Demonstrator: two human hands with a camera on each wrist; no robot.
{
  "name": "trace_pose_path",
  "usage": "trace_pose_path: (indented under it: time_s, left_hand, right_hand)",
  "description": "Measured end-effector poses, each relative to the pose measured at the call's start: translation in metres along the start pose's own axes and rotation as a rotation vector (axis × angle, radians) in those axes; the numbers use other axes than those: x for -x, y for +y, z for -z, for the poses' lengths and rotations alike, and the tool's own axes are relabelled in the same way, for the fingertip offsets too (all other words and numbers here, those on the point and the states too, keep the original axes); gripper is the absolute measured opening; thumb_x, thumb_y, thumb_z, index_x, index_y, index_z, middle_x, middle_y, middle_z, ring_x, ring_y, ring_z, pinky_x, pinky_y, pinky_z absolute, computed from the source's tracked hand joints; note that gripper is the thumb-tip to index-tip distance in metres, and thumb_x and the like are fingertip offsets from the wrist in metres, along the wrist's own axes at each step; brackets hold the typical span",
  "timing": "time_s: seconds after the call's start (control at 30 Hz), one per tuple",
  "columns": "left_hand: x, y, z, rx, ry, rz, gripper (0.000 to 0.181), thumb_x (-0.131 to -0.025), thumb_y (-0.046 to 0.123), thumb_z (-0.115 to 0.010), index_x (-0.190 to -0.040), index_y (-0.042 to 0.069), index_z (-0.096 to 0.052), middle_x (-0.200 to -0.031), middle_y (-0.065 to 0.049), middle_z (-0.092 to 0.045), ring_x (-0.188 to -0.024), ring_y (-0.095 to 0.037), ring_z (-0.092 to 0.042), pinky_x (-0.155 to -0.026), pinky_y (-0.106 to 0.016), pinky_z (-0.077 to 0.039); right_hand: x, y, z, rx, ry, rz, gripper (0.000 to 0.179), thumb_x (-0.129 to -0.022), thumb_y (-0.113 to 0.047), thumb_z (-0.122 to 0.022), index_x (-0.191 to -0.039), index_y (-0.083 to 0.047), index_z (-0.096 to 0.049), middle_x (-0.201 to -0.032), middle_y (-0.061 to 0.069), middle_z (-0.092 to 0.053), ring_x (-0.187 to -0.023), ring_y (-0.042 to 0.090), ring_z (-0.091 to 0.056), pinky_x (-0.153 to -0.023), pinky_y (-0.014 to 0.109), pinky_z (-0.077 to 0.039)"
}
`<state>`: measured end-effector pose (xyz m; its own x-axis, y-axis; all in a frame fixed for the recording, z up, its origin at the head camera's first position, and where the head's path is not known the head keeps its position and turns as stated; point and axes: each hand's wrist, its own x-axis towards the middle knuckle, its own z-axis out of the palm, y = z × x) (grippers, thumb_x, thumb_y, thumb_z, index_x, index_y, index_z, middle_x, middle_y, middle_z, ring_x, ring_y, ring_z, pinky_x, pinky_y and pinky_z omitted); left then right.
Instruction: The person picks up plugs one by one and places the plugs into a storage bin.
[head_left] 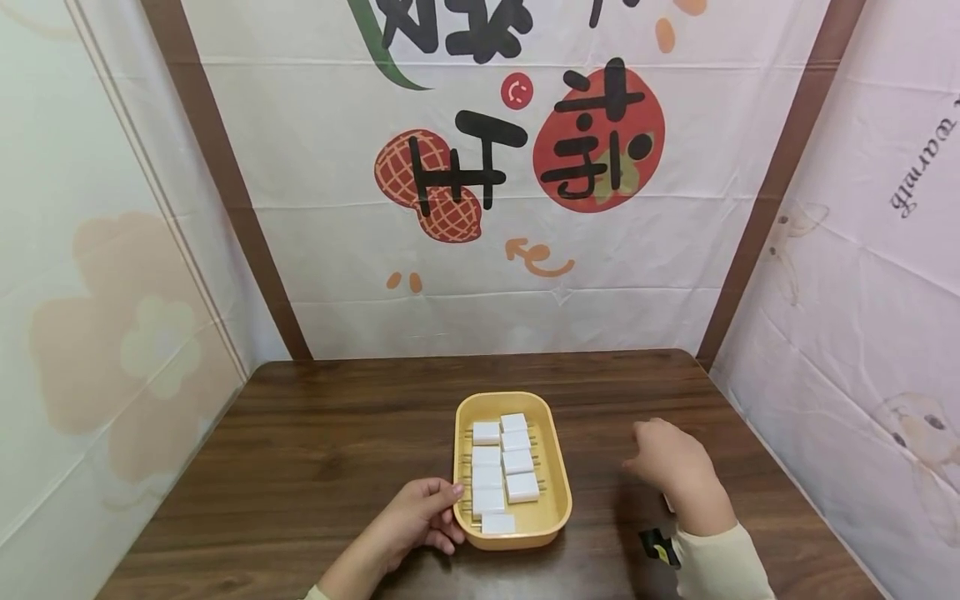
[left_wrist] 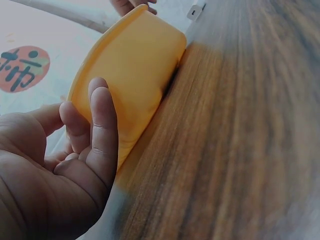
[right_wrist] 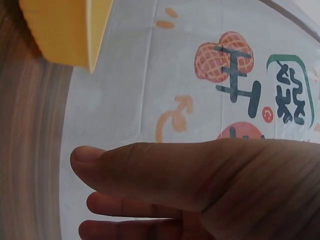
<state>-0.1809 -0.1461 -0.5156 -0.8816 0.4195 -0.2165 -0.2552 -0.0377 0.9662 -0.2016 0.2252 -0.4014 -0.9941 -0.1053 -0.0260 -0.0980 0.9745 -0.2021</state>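
Observation:
Two columns of white plug-in charger blocks lie in a yellow plastic tray, their metal prongs pointing outward to either side. At the tray's near left corner my left hand grips the rim, thumb on top and fingers against the outer wall. The left wrist view shows the left hand beside the tray's yellow side. My right hand hovers over the table to the right of the tray. In the right wrist view, the right hand has loosely extended fingers with nothing between them.
The dark wood table meets a printed white cloth at its back, with cloth at both sides. Partly hidden beneath the right wrist is a small white object. A black item with a yellow mark shows by the right sleeve.

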Motion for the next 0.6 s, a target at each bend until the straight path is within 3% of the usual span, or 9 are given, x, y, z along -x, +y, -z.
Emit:
trace_pose_path:
  time_s: [0.23, 0.43, 0.6]
  left_hand:
    - [0.002, 0.0, -0.002, 0.001, -0.001, -0.006, 0.029, -0.106, 0.03, -0.058, -0.098, 0.003, -0.056, -0.069, -0.001, -0.062, -0.063, -0.015, -0.07, -0.055, -0.029, -0.06]
    - [0.003, 0.0, -0.002, 0.003, 0.005, -0.013, 0.03, -0.105, 0.031, -0.059, -0.1, 0.002, -0.056, -0.069, 0.0, -0.061, -0.063, -0.015, -0.069, -0.055, -0.029, -0.06]
    - [0.004, -0.002, -0.003, 0.009, 0.005, -0.016, 0.029, -0.105, 0.031, -0.059, -0.098, 0.003, -0.056, -0.069, 0.0, -0.062, -0.063, -0.015, -0.069, -0.055, -0.029, -0.06]
  right_hand:
    - [0.004, 0.015, -0.004, 0.011, 0.027, -0.001, 0.044, -0.08, -0.024, -0.085, -0.116, -0.002, -0.07, -0.114, 0.018, -0.064, -0.096, 0.038, -0.067, -0.076, 0.057, -0.056]
    - [0.005, 0.027, -0.009, 0.018, 0.005, -0.018, 0.053, -0.08, -0.025, -0.085, -0.123, -0.001, -0.068, -0.118, 0.022, -0.064, -0.102, 0.042, -0.066, -0.077, 0.06, -0.056]
    - [0.009, 0.037, -0.011, 0.007, -0.019, -0.037, 0.051, -0.079, -0.027, -0.086, -0.117, 0.001, -0.068, -0.113, 0.021, -0.063, -0.098, 0.042, -0.066, -0.076, 0.06, -0.055]
